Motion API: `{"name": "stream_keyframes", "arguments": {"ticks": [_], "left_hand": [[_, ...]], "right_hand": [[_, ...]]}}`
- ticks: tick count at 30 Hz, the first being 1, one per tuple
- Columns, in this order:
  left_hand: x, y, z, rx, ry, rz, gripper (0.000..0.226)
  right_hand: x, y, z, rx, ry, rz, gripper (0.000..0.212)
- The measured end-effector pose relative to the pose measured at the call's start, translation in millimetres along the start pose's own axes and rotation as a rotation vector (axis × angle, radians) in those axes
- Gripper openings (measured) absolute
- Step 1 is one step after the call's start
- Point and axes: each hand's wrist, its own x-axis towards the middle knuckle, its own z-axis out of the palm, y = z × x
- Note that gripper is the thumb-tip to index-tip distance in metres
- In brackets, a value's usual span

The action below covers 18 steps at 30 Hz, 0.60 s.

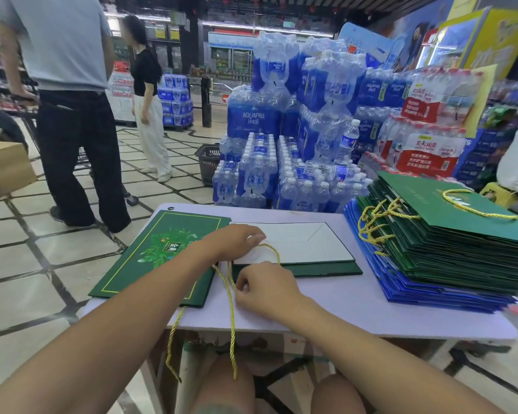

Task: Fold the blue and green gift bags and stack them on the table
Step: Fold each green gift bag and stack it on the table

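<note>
Green gift bag [162,249] is lying flat on the table [371,309], left hand [237,240] pressing it with flat fingers [253,234], right hand [260,285] pinching its yellow cord [231,309]. Tucking the dangling cords inside before creasing is looking wisest; the stack [446,249] is waiting at right

Shrink-wrapped water packs [253,118], black basket [208,167], cardboard box [5,168], two bystanders [72,121] on tiled floor [27,249]

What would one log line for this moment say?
left hand: rests on green bag | right hand: pinches yellow cord | stack: green over blue, on table
</note>
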Motion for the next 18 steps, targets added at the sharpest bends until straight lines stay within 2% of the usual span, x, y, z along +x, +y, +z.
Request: {"name": "stream_keyframes", "arguments": {"ticks": [2, 4, 8, 11, 15, 18], "left_hand": [[-6.7, -0.1, -3.0, 0.003, 0.016, 0.0, 0.039], [-12.5, 3.0, -4.6, 0.003, 0.089, 0.015, 0.038], [-21.3, 18.2, -2.6, -0.007, 0.261, 0.063, 0.033], [-24.4, 39.7, 9.0, 0.033, 0.294, 0.132, 0.025], [-14.7, 61.3, 28.6, 0.088, 0.193, 0.139, 0.037], [-13.7, 56.7, 34.3, 0.058, 0.048, 0.1, 0.037]], "right_hand": [[1.4, -0.9, -8.1, -0.096, -0.037, 0.006, 0.017], [4.7, 9.5, -25.4, -0.059, -0.027, 0.077, 0.018], [9.4, 71.6, -65.3, 0.307, 0.114, 0.337, 0.015], [0.4, 118.0, -74.2, 0.52, 0.159, 0.466, 0.011], [-11.2, 130.2, -64.4, 0.552, 0.149, 0.378, 0.011], [-12.9, 121.1, -65.0, 0.913, 0.059, 0.317, 0.009]]}}
